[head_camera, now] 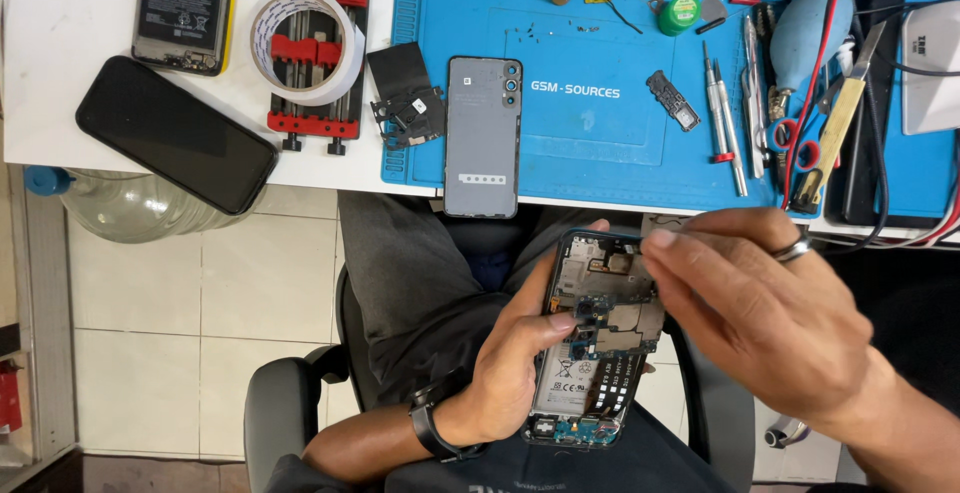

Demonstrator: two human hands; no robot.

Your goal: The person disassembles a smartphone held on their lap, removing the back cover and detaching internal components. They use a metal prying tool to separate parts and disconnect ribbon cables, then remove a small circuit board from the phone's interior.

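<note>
The left hand (pixel 515 358) gripped an opened smartphone (pixel 597 338), its circuit board and battery exposed, low over the person's lap. The right hand (pixel 765 303), wearing a ring, pinched its fingertips (pixel 660 241) at the phone's top edge; whether they held anything could not be told. Beyond, a grey back cover (pixel 483 136) lay on the blue mat (pixel 600 143) on the surface.
</note>
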